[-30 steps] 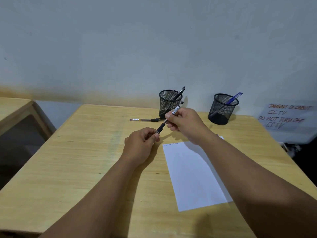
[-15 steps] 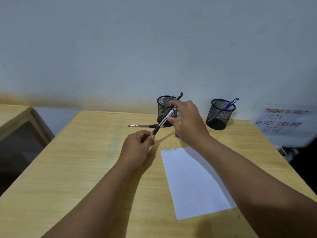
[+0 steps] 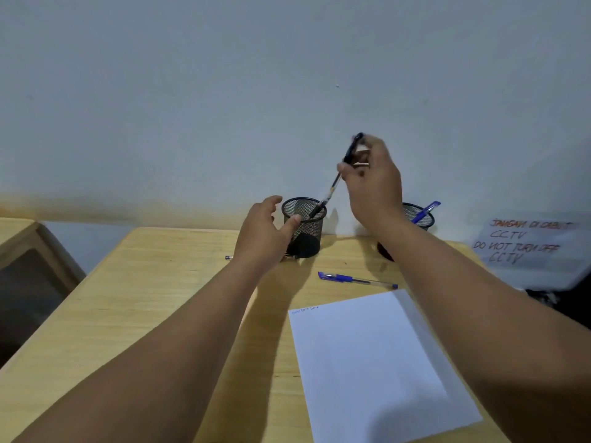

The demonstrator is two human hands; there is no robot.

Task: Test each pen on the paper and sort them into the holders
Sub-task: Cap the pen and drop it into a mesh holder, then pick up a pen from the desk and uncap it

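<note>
My right hand point(image 3: 372, 183) is raised over the left black mesh holder point(image 3: 303, 228) and grips a black pen point(image 3: 335, 179), whose lower tip dips just inside the holder's rim. My left hand point(image 3: 263, 233) hovers beside that holder with fingers spread and holds nothing. The right mesh holder point(image 3: 419, 215), partly hidden by my right forearm, contains a blue pen point(image 3: 427, 211). Another blue pen point(image 3: 355, 279) lies on the table above the white paper point(image 3: 374, 359). One more pen point(image 3: 228, 258) lies behind my left wrist, mostly hidden.
The wooden table point(image 3: 128, 314) stands against a pale wall. A handwritten CCTV notice point(image 3: 527, 241) leans at the right. A second wooden table point(image 3: 19, 241) is at the left, across a gap.
My right hand lifted the black pen up and tilted its tip into the left holder. My left hand let go of the pen and opened beside the holder. The camera tilted upward.
</note>
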